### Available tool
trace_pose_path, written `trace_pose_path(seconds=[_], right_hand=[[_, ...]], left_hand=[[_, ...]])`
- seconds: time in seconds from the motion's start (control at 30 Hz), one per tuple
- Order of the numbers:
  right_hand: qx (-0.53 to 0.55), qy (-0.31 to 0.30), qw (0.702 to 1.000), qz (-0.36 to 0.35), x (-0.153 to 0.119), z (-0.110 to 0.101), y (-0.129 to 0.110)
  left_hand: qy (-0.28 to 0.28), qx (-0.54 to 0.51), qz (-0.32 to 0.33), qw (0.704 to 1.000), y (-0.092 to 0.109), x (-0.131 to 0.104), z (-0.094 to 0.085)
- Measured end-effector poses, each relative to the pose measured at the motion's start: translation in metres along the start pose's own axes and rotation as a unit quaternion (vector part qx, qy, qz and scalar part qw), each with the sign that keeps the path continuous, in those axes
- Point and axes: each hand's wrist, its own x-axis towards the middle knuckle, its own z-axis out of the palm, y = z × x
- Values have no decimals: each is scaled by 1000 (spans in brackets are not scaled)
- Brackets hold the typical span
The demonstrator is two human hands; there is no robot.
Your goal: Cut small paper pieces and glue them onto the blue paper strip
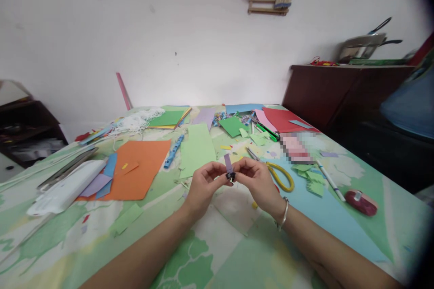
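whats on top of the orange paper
On the orange paper: a small yellow scrap, an orange strip, and blue paper and purple paper overlapping its left side. What they cover is hidden.

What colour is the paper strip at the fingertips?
The paper strip is light purple, seen in the head view.
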Motion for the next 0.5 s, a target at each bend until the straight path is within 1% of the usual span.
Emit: trace_pose_path(seconds=[0.13, 0.3, 0.4, 0.5], right_hand=[[28, -7, 1000, -7, -1, 2, 0], [4, 17, 1000, 2, 1, 2, -2], [-12, -4, 1000, -3, 1, 1, -3], [-68, -21, 997, -24, 2, -1, 0]], left_hand=[[8, 22, -8, 1000, 0, 2, -1], [21, 62, -11, 998, 4, 4, -3], [32, 76, -12, 996, 7, 5, -4], [36, 92, -16, 995, 8, 6, -4]])
